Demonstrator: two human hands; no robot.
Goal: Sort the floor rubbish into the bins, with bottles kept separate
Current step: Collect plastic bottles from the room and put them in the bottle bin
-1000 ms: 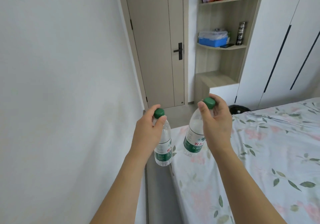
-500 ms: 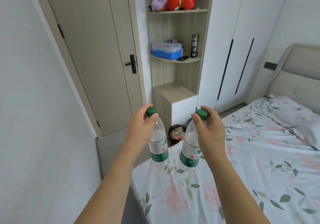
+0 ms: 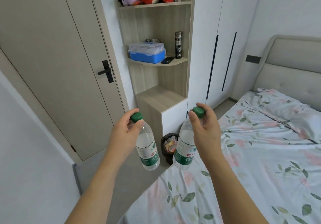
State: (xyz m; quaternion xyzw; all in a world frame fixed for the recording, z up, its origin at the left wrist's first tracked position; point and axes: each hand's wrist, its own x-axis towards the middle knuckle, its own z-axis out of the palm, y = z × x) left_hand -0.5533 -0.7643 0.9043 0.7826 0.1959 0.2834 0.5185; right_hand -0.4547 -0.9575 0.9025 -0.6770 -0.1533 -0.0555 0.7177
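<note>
Two clear plastic bottles hanging mid-air above the floor by the bed corner: left hand (image 3: 124,133) pinching left bottle (image 3: 147,147) at its cap, right hand (image 3: 205,130) likewise gripping right bottle (image 3: 185,147). Seemingly empty, so light, thin-walled, smooth; best held at the stiff neck.

We see two bare forearms coming up from the bottom edge, no sleeves anywhere on what shows. Left hand (image 3: 124,133) and right hand (image 3: 206,130) both bare: no gloves, and we spot no rings, watch or bands on the visible wrists and fingers. Fingernails short and unpainted where we can make them out, e.g. on the left thumb. Forearms slim, smooth, no marks or tattoos that we can tell. Elbows and upper arms cut off by the frame, so clothing above that is out of view.
</note>
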